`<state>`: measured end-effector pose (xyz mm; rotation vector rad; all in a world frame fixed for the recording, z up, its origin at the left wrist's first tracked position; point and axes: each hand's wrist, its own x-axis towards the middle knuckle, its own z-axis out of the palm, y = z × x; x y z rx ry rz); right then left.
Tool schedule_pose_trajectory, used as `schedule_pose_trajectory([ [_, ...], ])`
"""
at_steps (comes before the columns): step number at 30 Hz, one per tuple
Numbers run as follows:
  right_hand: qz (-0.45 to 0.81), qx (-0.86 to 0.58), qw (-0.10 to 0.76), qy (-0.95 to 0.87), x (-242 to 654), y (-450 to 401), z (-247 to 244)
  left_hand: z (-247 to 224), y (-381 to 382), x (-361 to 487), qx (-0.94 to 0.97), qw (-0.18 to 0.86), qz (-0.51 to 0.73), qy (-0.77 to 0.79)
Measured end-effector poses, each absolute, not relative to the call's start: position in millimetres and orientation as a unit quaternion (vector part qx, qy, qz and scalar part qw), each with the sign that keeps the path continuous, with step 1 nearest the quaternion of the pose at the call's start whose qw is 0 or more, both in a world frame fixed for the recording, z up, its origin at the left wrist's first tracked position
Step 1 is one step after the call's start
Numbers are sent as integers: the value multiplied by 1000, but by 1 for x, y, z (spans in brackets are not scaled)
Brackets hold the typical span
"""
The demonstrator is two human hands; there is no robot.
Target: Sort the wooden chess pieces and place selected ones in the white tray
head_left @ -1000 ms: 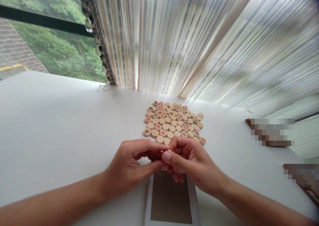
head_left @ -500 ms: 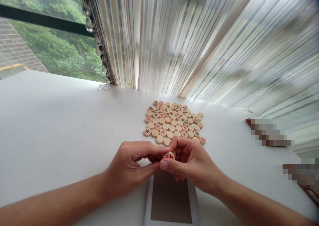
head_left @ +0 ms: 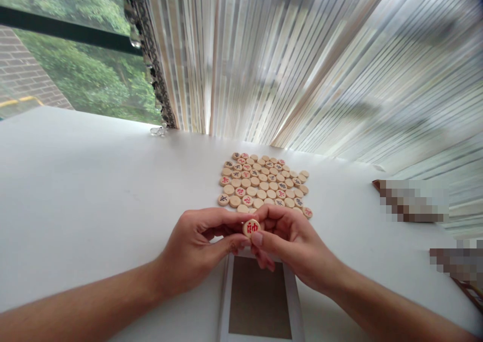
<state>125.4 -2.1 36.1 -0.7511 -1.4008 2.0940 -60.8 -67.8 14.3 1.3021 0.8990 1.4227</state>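
Observation:
Between my two hands is a round wooden Chinese chess piece (head_left: 251, 228), its red character facing me. My left hand (head_left: 206, 239) pinches it from the left with thumb and fingers. From the right, my right hand (head_left: 287, 236) grips the same piece, its thumb at the lower edge. Just beyond the hands lie many more chess pieces (head_left: 263, 185), packed close together on the white table (head_left: 113, 191). Some show red or black characters, others plain faces. Fingers hide the nearest ones. Below the hands is a white-framed box or tray (head_left: 224, 307) with a brown inside.
A pleated curtain (head_left: 241, 70) hangs along the table's far side, with a clear glass-like ornament (head_left: 157, 131) by its left end. Two brown objects (head_left: 390, 201), partly blurred out, stand at the right. A window with trees outside is at the upper left.
The chess piece has turned and risen slightly, so its red character now shows whole. My right thumb has slid off its face to the lower edge.

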Motion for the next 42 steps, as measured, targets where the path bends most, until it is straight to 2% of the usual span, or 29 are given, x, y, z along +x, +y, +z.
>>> schedule_pose_trajectory([
  [10,745,-299,262,-535,123,-3,39,12,-68,-65,647,358,532,412],
  [23,699,-273,282,-598,128,-3,39,12,-66,-61,535,487,581,372],
  [36,691,-281,333,-577,125,-6,35,12,-66,-60,458,504,601,418],
  [42,605,-260,372,-654,128,-3,26,10,-66,-60,485,466,608,422],
])
